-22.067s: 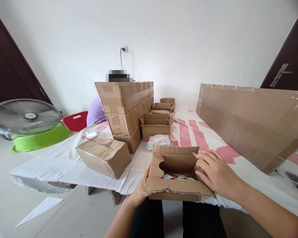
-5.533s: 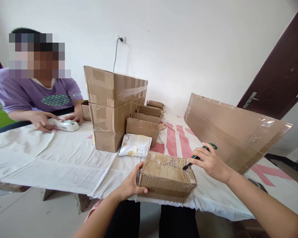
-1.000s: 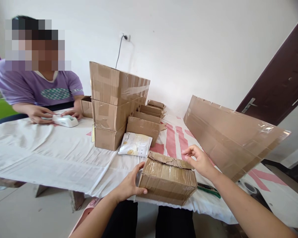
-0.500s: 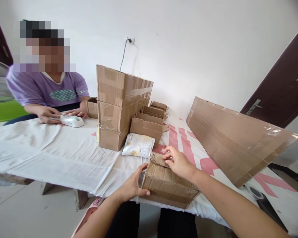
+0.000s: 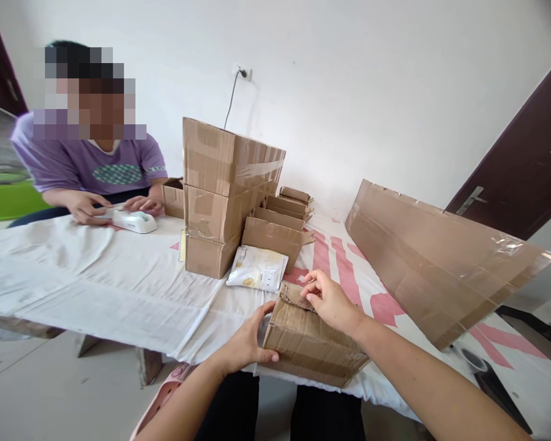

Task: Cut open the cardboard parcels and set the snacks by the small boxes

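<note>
A worn brown cardboard box (image 5: 312,352) lies at the table's near edge in front of me. My left hand (image 5: 248,343) grips its left end, with the thumb on the near side and the fingers around the far corner. Over the box's top, my right hand (image 5: 328,300) has its fingers curled together at a torn, creased flap (image 5: 294,294). Whatever is between those fingertips is too small to make out. Just beyond the box, a white and yellow pouch (image 5: 257,269) lies flat on the table.
Three long cardboard boxes (image 5: 211,211) are stacked beyond the pouch, beside a row of open boxes (image 5: 273,236). A large cardboard sheet (image 5: 431,257) stands at the right, near a tape roll (image 5: 472,360). Across the table, a person in purple (image 5: 119,156) handles a white tape dispenser (image 5: 135,222).
My hands and the box stay almost in place. The view has shifted slightly, and the other person's head has dipped a little to the right.
</note>
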Motion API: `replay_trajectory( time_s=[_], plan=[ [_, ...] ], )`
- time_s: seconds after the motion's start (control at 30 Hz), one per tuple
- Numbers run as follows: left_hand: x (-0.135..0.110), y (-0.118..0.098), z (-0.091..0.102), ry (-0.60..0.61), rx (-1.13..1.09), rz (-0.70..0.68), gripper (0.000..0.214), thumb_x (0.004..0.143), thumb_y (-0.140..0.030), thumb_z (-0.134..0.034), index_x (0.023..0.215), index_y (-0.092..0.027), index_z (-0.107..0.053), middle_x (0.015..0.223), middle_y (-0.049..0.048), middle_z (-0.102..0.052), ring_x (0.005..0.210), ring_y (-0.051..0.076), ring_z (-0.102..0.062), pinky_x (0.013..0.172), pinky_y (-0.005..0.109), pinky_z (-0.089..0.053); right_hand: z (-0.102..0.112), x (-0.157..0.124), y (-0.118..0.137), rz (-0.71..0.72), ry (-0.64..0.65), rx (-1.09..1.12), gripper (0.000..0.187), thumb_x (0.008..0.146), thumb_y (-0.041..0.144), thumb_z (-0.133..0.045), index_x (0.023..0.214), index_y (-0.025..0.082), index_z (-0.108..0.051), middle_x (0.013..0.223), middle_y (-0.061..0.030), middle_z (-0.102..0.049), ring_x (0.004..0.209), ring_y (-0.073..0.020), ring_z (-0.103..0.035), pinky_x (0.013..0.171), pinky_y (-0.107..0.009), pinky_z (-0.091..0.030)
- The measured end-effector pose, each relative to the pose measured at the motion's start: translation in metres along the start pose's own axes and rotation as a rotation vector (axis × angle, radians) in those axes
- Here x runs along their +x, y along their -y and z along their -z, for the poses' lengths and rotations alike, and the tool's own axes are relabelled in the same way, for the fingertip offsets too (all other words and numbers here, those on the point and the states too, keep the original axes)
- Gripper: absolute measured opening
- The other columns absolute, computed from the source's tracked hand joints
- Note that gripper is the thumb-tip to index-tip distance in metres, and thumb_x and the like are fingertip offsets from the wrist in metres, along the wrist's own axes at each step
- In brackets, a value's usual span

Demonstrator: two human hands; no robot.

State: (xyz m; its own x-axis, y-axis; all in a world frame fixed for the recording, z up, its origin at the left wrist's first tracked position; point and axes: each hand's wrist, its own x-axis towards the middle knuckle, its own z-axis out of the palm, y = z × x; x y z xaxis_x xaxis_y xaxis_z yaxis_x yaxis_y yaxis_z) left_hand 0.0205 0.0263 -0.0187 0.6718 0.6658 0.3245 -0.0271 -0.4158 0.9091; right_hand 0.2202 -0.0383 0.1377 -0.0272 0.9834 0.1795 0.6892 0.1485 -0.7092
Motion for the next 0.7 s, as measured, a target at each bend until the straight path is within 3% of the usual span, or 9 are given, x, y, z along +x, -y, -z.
replay_trajectory(
  time_s=[0.33, 0.53, 0.7],
  plan=[
    [0.001, -0.002, 0.0, 0.005, -0.024, 0.029, 0.111, 0.054, -0.059, -0.082, 0.144, -0.02, -0.029, 0.148, 0.0162, -0.038, 0.137, 0.038, -0.034, 0.115, 0.052, -0.023, -0.011, 0.007, -0.003, 0.053, -0.083, 0.007, 0.033, 0.065, 0.006, -0.052, 0.092, 0.024, -0.048, 0.081, 0.0027, -0.056, 0.07, -0.0134, -0.057, 0.07, -0.031, -0.049],
    [0.0, 0.0, 0.002, 0.032, -0.028, 0.009, 0.113, 0.053, -0.06, -0.083, 0.145, -0.022, -0.029, 0.15, 0.0155, -0.036, 0.139, 0.038, -0.031, 0.116, 0.053, -0.021, -0.005, 0.003, -0.001, -0.06, -0.081, 0.294, 0.031, 0.06, 0.013, -0.061, 0.083, 0.024, -0.043, 0.075, 0.0052, -0.056, 0.064, -0.012, -0.054, 0.061, -0.027, -0.047],
    [0.0, -0.001, 0.002, 0.099, -0.076, -0.014, 0.112, 0.053, -0.057, -0.084, 0.144, -0.023, -0.029, 0.147, 0.0135, -0.039, 0.138, 0.037, -0.032, 0.115, 0.052, -0.025, -0.001, -0.013, 0.002, -0.009, -0.089, 0.383, 0.03, 0.061, 0.017, -0.063, 0.082, 0.024, -0.042, 0.078, 0.0037, -0.058, 0.07, -0.0125, -0.056, 0.065, -0.027, -0.047]
  ],
)
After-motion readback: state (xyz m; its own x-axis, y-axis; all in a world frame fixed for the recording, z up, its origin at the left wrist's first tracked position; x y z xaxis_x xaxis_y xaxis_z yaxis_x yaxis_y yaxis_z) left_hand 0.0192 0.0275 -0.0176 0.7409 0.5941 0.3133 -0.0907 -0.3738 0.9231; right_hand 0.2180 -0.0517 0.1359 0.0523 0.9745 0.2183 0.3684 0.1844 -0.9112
